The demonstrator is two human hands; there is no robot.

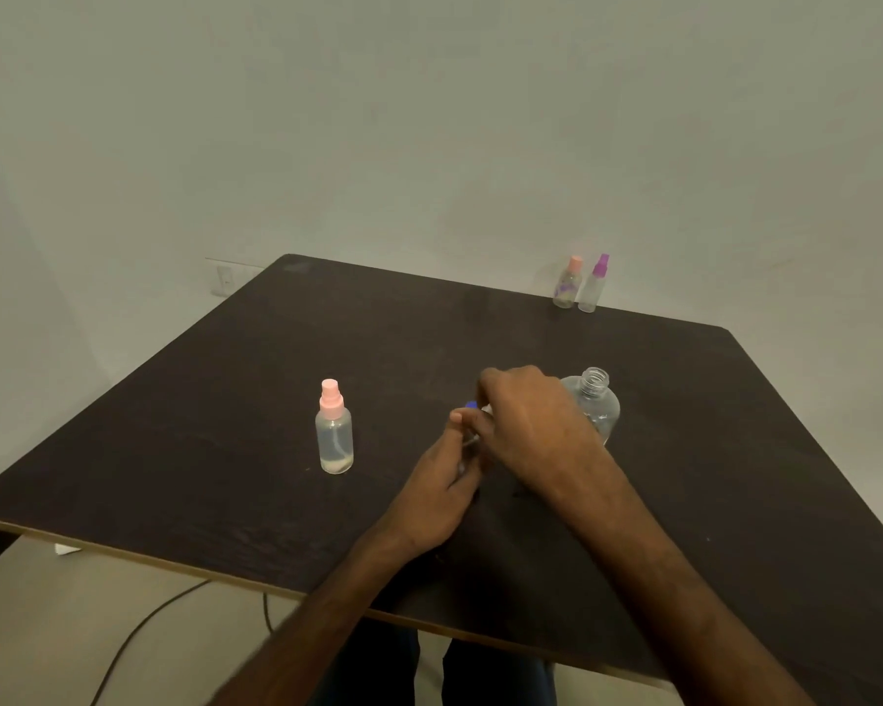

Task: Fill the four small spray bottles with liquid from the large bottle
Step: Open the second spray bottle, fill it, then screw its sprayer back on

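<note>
Two bare forearms reached in from the near edge over the dark brown wooden table [225, 425], with dark blue trouser legs [378, 670] showing beneath it. The left hand [442, 484] had its fingers and thumb curled round a small clear spray bottle [470, 441] near the middle of the tabletop. The hand hid the bottle's base, so whether it stood on the wood or was lifted off it could not be told. The right hand [536, 425] came over the bottle from above, with its fingers bent down and closed on the blue spray cap [471, 405], of which only a sliver showed past the knuckles.

Just behind the right hand, partly covered by it, stood the large clear round-shouldered plastic bottle [605, 412], upright, with its threaded neck uncapped. Well to the left of the hands a pink-capped clear spray bottle [335, 440] stood upright and apart, holding liquid. At the far right edge of the table two more small bottles stood side by side, nearly touching. One was a peach-capped bottle with purple markings [566, 287], the other a purple-capped frosted bottle [592, 287].

Beyond lay a plain pale wall with a white socket plate [225, 280]. A dark cable [149, 626] trailed over the floor at lower left.
</note>
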